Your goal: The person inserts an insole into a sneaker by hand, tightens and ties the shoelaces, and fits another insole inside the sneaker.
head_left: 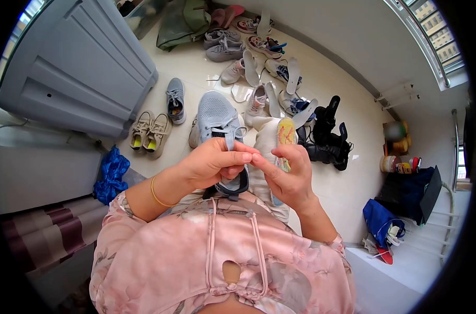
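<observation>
A grey mesh sneaker [215, 109] rests on my lap, toe pointing away. My left hand [217, 163] is closed over its opening and pinches a pale grey shoelace [229, 140] that rises from the eyelets. Fingertips of my right hand [291, 177] meet those of the left above the shoe. The right fingers are bent, and whatever is at their tips is too small to make out. Beside the sneaker, behind my right hand, lies a yellow patterned insole [286, 131] on my trouser leg.
Several shoes with pale insoles [293, 74] stand on the tiled floor ahead. Black boots [327, 138] are at the right, beige shoes [151, 131] and a dark grey sneaker [175, 101] at the left. A large grey panel [78, 63] stands left; a blue bag [379, 222] lies right.
</observation>
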